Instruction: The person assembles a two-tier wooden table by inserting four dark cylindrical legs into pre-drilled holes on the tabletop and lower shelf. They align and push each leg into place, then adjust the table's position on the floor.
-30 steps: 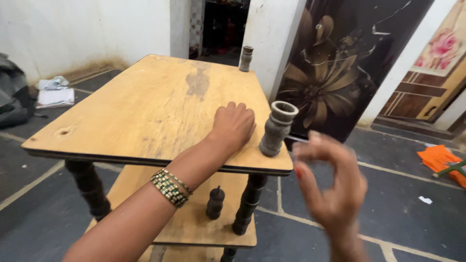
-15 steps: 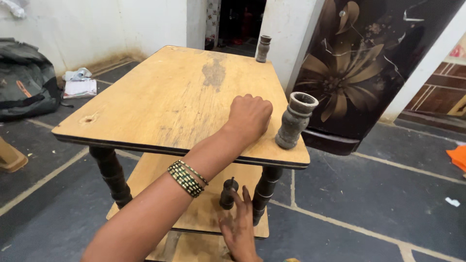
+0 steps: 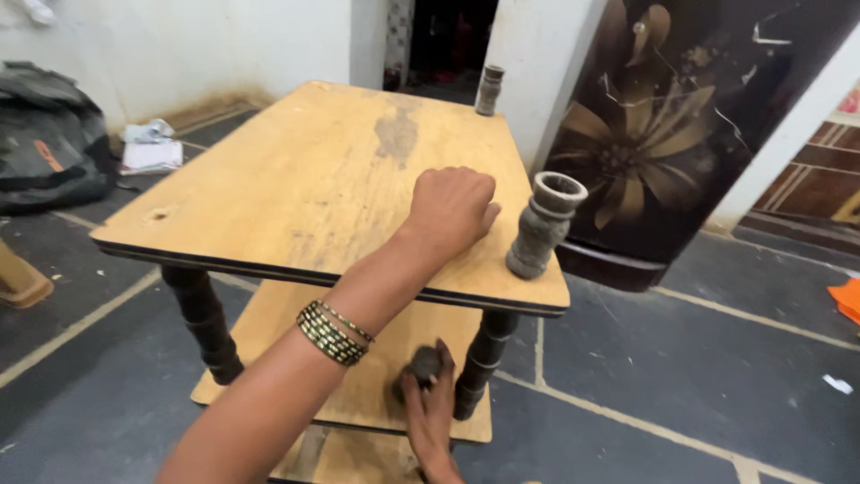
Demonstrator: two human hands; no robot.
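Note:
My left hand (image 3: pixel 452 204) rests as a closed fist on the top board (image 3: pixel 296 179) of a small wooden shelf table, near its front right corner. Just right of that fist a grey turned spindle piece (image 3: pixel 542 224) stands upright on the corner. A second grey spindle piece (image 3: pixel 488 90) stands at the far right corner. My right hand (image 3: pixel 428 412) reaches under the top board to the lower shelf (image 3: pixel 349 403), its fingers wrapped around a small dark turned peg (image 3: pixel 421 363). The peg looks tilted and blurred.
Dark turned legs (image 3: pixel 202 323) (image 3: pixel 479 358) hold the boards apart. A dark floral panel (image 3: pixel 663 134) leans close behind the table's right side. A grey backpack (image 3: pixel 45 134) and papers (image 3: pixel 150 152) lie on the floor at left, an orange item (image 3: pixel 847 300) at right.
My right hand dropped from beside the front corner spindle to the lower shelf and closed on the dark peg. My left fist stayed on the top board.

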